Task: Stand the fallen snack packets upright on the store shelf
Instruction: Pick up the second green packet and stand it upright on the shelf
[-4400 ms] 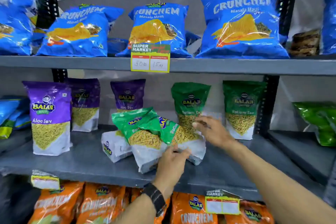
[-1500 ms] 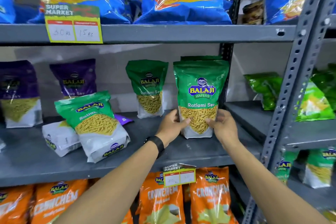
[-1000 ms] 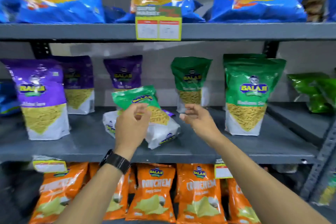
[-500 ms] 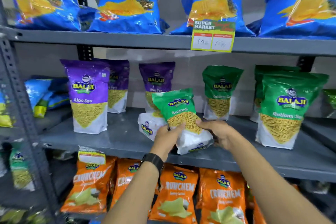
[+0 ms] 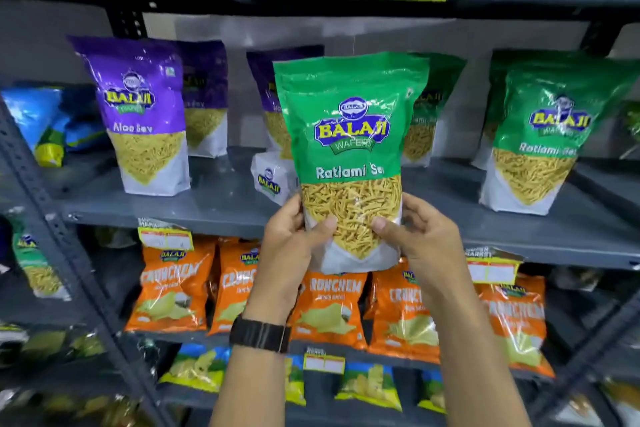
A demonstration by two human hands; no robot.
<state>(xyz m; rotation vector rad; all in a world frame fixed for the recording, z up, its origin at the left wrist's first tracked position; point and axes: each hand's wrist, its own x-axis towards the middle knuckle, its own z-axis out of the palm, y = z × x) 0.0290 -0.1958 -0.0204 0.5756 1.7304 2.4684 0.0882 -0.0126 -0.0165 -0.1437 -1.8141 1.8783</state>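
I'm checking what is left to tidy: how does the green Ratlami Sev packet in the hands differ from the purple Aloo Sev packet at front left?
The green Ratlami Sev packet is gripped low by the left hand and the right hand, in front of the shelf; the purple Aloo Sev packet stands on it untouched. Their colours and printed names differ. Both are upright, Balaji-branded, with a window showing sev.

A green Ratlami Sev packet (image 5: 349, 156) is held upright in front of the grey shelf (image 5: 214, 204) by the left hand (image 5: 294, 246) and right hand (image 5: 422, 239), thumbs pressed on its clear window. A fallen white-bottomed packet (image 5: 272, 177) is seen lying behind it. A purple Aloo Sev packet (image 5: 142, 114) stands to the left, another green packet (image 5: 547, 139) to the right.
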